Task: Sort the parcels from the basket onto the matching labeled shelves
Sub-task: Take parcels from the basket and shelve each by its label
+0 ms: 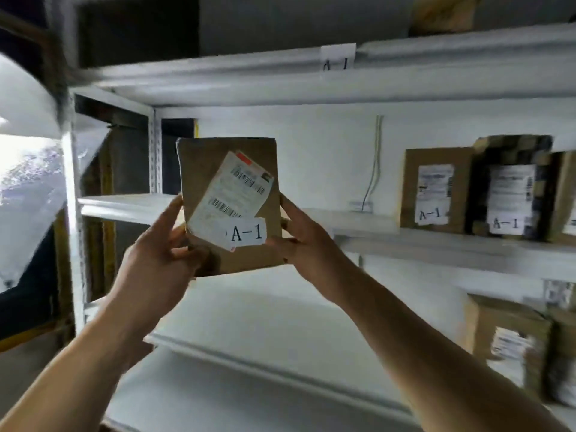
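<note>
A white metal shelving rack point(218, 85) fills the view, its upper beam bearing a blurred paper tag point(338, 57) reading A-1. In front of the rack's middle shelf, a flat brown cardboard parcel point(229, 204) marked A-1 is held upright, left hand point(162, 254) and right hand point(304, 244) gripping its lower edges. Right of it, shelved brown boxes point(436, 190) run out of frame, print illegible.
</note>
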